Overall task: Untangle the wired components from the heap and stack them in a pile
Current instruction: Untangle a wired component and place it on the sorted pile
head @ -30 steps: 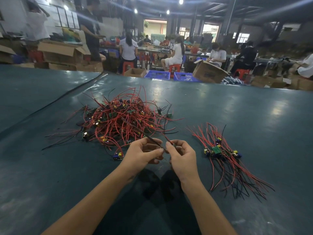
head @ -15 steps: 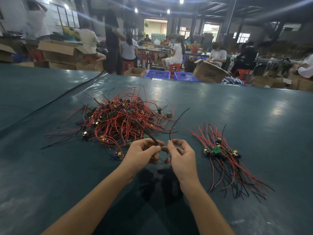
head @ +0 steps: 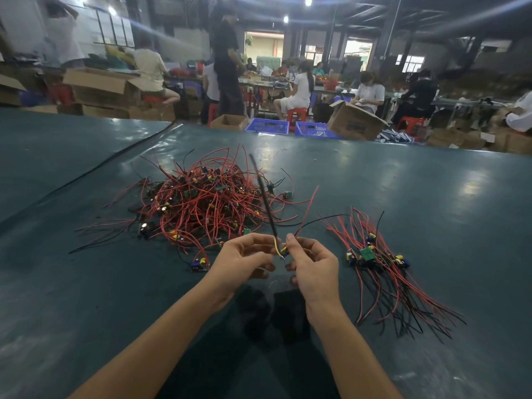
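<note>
A tangled heap of small circuit boards with red and black wires lies on the dark green table, ahead and left of my hands. To the right lies a sorted pile with its wires fanned toward me. My left hand and my right hand are raised just above the table between heap and pile. Together they pinch one small wired component. A dark sleeved wire rises from my left fingers. Red and black wires run up and right from my right fingers.
The dark green table stretches wide on all sides. One loose component lies just left of my left hand. Beyond the far edge stand cardboard boxes, blue crates and several seated and standing people.
The component has come free of the heap. Its dark sleeved wire has swung up to stand nearly upright, and its red and black wires now spread to the right. My hands rose slightly.
</note>
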Demonstrator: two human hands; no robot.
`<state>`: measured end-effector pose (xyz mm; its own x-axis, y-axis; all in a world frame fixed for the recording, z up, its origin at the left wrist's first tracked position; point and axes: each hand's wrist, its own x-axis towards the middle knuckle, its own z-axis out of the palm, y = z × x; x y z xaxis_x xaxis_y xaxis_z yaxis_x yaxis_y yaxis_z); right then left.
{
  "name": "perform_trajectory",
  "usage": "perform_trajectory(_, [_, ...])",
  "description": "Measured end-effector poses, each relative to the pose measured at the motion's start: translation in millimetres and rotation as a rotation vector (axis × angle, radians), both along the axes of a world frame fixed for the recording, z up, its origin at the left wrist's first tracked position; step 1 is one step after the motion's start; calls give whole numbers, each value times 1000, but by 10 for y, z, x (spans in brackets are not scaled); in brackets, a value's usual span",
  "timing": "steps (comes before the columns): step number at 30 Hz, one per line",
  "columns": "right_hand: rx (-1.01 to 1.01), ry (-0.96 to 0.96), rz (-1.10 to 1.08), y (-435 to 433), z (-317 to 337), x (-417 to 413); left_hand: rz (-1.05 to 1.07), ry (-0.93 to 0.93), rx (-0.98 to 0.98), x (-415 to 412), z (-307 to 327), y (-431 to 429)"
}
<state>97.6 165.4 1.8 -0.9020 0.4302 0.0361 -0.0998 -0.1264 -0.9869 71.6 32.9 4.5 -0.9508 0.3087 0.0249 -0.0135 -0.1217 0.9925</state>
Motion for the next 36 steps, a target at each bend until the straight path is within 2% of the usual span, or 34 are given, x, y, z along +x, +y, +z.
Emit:
perform_trajectory(2, [36, 12, -16, -4, 13, 16, -53, 50, -68, 2, -42, 2])
perform_trajectory(4, [47, 27, -22, -8, 26, 34, -84, 48, -42, -1, -64, 4])
perform_trajectory(9, [61, 66, -16, -51, 40, 66, -49, 101, -61, 19, -57, 25])
perform_trajectory(14, [-17, 66, 40, -34, 59, 81, -73, 60, -44, 42, -46, 52])
perform_trajectory(17, [-82, 60, 81, -46, 72, 86, -65, 8, 34, 36, -54, 63])
perform_trajectory(21, [-59, 58, 55, -46, 61, 55, -11, -40, 116, 21, -73, 65])
perform_trajectory(28, [-21, 94, 41, -62, 69, 68, 18, -26, 84, 43, -43, 68])
perform_trajectory(33, [-16, 162, 89, -90, 87, 99, -40, -111, 52, 32, -27, 56])
perform_trajectory(36, [-30, 180, 74, -92, 83, 93, -65, -28, 23, 38, -28, 51])
